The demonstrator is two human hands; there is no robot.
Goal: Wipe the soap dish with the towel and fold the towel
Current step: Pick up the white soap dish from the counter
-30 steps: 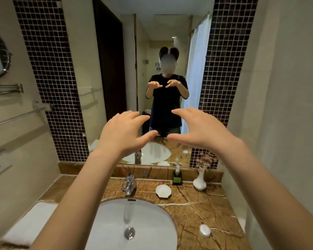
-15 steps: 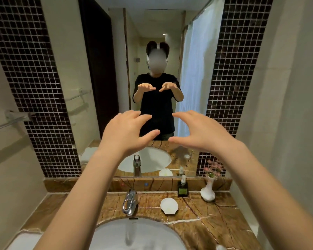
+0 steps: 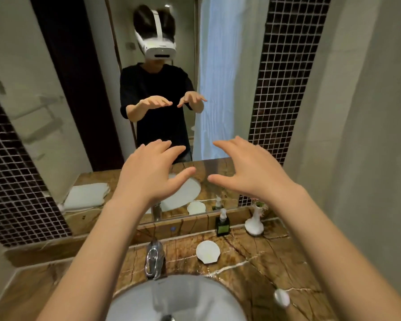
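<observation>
A white shell-shaped soap dish (image 3: 207,252) lies on the brown marble counter (image 3: 264,262), right of the tap. My left hand (image 3: 148,174) and my right hand (image 3: 248,172) hover side by side high above the sink, palms down, fingers spread, holding nothing. The white towel shows only as a reflection in the mirror (image 3: 86,195), folded on the counter's left end; the real towel is out of view. A white bar of soap (image 3: 281,297) rests on the counter near the right front.
A chrome tap (image 3: 153,260) stands behind the white basin (image 3: 195,297). A dark soap dispenser (image 3: 222,223) and a white vase (image 3: 254,223) sit against the mirror ledge. A wall closes in the right side.
The camera has tilted down and right, so the counter sits higher in view and the towel has left the frame. Both hands keep the same spread pose.
</observation>
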